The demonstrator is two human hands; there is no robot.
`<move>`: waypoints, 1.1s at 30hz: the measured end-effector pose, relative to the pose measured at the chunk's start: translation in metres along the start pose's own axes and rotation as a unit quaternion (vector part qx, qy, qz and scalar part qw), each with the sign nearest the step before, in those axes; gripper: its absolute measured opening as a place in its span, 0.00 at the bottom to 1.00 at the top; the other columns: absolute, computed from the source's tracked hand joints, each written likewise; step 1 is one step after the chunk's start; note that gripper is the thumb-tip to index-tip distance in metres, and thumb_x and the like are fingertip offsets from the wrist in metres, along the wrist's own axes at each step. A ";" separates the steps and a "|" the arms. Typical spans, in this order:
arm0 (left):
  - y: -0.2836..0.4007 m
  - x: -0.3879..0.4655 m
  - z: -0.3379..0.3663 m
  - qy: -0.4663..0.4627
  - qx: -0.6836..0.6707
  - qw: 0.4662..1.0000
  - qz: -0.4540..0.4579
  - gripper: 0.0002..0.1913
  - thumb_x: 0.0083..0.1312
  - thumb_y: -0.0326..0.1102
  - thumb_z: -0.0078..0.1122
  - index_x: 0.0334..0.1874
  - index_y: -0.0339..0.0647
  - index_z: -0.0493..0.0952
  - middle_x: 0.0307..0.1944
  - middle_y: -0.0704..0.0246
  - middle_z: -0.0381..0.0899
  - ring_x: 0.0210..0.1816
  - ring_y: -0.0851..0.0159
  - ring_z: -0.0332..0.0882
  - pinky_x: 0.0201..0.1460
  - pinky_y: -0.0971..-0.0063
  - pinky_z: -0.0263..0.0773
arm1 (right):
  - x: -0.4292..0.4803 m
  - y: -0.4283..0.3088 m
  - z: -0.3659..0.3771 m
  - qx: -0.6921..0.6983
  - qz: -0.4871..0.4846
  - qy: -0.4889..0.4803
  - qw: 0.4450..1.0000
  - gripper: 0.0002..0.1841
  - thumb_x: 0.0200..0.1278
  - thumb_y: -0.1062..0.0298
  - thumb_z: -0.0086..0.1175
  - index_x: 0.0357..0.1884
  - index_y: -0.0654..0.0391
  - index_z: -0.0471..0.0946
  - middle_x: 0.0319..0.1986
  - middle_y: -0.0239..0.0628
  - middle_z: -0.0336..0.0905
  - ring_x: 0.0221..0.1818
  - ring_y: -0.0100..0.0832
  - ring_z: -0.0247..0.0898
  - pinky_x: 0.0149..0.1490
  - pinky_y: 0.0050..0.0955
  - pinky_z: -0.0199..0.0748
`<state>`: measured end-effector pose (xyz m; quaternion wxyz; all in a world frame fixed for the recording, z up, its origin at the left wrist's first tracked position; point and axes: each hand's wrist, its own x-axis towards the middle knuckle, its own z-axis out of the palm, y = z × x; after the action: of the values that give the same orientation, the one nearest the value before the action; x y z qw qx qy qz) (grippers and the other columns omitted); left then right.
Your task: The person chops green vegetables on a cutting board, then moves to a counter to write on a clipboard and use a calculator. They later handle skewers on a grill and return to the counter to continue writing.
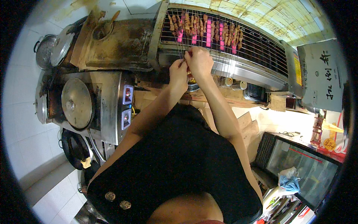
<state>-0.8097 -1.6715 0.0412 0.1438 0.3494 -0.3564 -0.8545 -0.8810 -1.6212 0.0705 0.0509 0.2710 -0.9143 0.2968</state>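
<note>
Many thin metal skewers of meat (pixel 195 24) lie side by side across the wire grate of a grill (pixel 260 53), over glowing pink heating bars (pixel 209 33). At the grill's near edge my right hand (pixel 200 61) is closed around the handle ends of some skewers on the left part of the row. Just left of it, almost touching, my left hand (pixel 179 72) pinches skewer ends between thumb and fingers. More skewer handles (pixel 229 67) stick out over the steel front to the right of my hands. The fingertips partly hide which skewers each hand holds.
Left of the grill is a stained flat griddle (pixel 120 44) with a bowl (pixel 103 30) on it. A lidded pot (pixel 77 103) sits on the stove at left. Jars (pixel 239 85) and a metal container (pixel 254 92) stand below the grill front. A cardboard box (pixel 321 75) is at right.
</note>
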 end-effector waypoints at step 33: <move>0.012 -0.001 -0.018 -0.030 0.007 0.999 -0.009 0.06 0.73 0.31 0.53 0.45 0.38 0.76 0.35 0.73 0.78 0.37 0.72 0.77 0.41 0.74 0.75 | -0.003 -0.011 0.002 -0.145 -0.015 0.018 0.989 0.04 0.53 0.70 0.57 0.30 0.57 0.76 0.33 0.39 0.77 0.32 0.43 0.82 0.31 0.40 0.81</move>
<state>-0.7959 -1.6884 0.0411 0.1225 0.3278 -0.3636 -0.8633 -0.8721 -1.6283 0.0739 0.1103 0.2687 -0.9425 0.1651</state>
